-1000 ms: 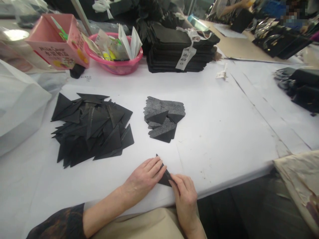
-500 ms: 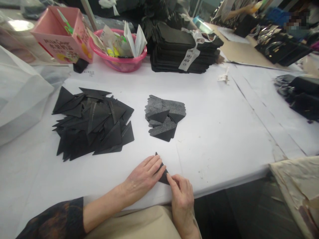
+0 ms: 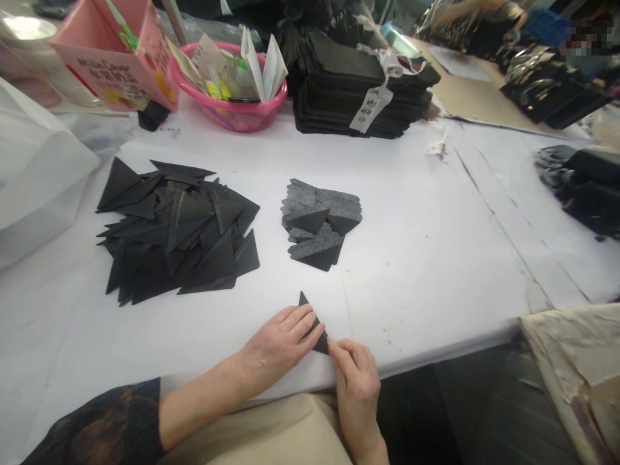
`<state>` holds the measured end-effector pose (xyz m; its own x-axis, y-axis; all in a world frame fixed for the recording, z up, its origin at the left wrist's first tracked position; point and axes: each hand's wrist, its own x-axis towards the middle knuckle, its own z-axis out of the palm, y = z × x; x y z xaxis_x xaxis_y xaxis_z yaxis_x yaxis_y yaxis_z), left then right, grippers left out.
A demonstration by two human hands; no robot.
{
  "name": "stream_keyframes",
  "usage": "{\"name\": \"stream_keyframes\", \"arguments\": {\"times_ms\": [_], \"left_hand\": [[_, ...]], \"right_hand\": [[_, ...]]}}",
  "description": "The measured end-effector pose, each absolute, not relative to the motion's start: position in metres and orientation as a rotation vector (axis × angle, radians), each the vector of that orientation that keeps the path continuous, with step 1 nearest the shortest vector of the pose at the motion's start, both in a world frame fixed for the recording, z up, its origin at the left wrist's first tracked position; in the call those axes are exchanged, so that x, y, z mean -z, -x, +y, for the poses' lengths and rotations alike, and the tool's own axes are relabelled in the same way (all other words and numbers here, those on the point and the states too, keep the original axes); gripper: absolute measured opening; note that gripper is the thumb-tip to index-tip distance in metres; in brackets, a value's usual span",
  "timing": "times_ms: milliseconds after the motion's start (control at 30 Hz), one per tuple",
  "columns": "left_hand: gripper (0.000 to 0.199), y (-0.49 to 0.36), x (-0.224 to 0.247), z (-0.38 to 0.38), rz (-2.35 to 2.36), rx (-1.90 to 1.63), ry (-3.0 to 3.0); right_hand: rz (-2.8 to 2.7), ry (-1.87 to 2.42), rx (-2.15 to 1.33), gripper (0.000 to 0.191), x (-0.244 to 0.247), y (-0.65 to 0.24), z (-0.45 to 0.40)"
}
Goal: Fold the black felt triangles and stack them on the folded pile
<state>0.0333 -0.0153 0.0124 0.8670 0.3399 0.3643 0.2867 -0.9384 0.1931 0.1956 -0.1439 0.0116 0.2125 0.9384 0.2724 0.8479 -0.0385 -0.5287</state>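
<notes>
My left hand lies over a small black triangular piece near the table's front edge and holds it down with its fingers close together; its thumb is hidden. My right hand pinches the lower right corner of the same piece between thumb and forefinger. One pointed tip of it sticks out beyond my left fingers. Ahead of my hands is a small stack of grey-backed black pieces, overlapping like a fan. Farther left spreads a larger loose heap of black triangular pieces.
On the white-covered table, a pink box and a pink basket with pens and papers stand at the back. Beside them is a tagged stack of black panels. A beige cloth hangs at the right; another person's arm shows at the far right.
The view has tipped slightly, so the things on the table sit a little higher. Both hands remain on the black piece, with slightly more of its tip showing.
</notes>
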Motion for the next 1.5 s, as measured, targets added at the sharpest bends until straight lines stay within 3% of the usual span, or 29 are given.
{"name": "stream_keyframes", "arguments": {"times_ms": [300,567,767,1167,1500], "left_hand": [[0.028,-0.032,-0.006,-0.022,0.521,-0.577,-2.925],[0.028,-0.033,-0.010,-0.027,0.520,-0.541,-2.931],[0.025,-0.034,-0.012,-0.028,0.552,-0.551,-2.916],[0.027,-0.044,-0.013,-0.033,0.453,-0.582,-2.858],[0.030,-0.041,-0.015,-0.039,0.498,-0.544,-2.881]], "right_hand": [[-1.774,1.906,-0.099,0.033,-0.008,-0.199,-0.151],[-1.673,1.885,-0.040,0.019,-0.005,-0.196,-0.152],[-1.691,1.855,-0.153,0.028,-0.004,-0.203,-0.156],[-1.713,1.892,-0.108,0.027,-0.008,-0.200,-0.156],[-1.536,1.945,-0.194,0.014,-0.011,-0.197,-0.162]]}}
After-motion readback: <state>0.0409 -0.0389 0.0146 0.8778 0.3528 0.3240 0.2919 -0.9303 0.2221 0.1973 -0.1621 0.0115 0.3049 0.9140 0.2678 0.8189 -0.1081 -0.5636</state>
